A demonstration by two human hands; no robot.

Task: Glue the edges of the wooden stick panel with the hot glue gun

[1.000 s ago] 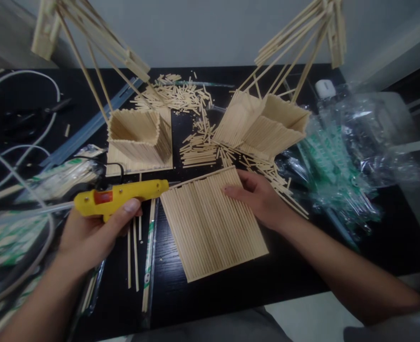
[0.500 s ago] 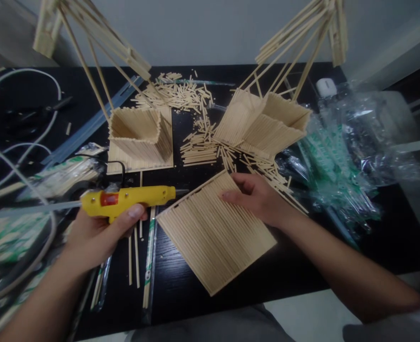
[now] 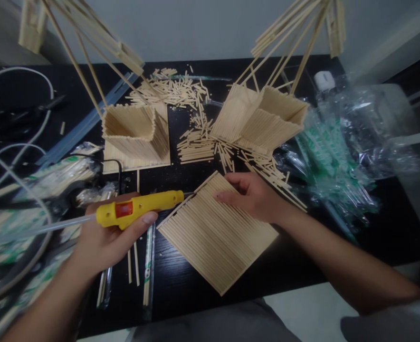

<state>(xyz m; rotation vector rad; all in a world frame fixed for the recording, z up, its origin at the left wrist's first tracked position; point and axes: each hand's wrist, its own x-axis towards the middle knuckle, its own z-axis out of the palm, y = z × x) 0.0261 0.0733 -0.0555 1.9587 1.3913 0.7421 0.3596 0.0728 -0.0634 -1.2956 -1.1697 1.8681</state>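
Note:
A yellow hot glue gun [image 3: 142, 205] with a clear glue stick [image 3: 60, 226] out of its back is in my left hand [image 3: 115, 237], which is wrapped round the handle. Its metal nozzle lies at the upper left edge of a square panel of thin wooden sticks [image 3: 217, 237]. My right hand [image 3: 251, 197] is closed on the top right edge of this panel, thumb on its face and fingers partly hidden behind. The panel is tilted above the black table.
Behind stand two stick-built structures, a left box [image 3: 135, 133] and a tilted right box [image 3: 270, 121], with long sticks rising from them. Cut sticks [image 3: 195, 147] lie between. Plastic wrappers [image 3: 338, 156] spread at the right; packaged sticks [image 3: 17, 232] and a white cable [image 3: 49, 142] at the left.
My left hand has moved the glue gun to the right, bringing its nozzle to the panel's upper left edge. The panel has turned slightly in my right hand.

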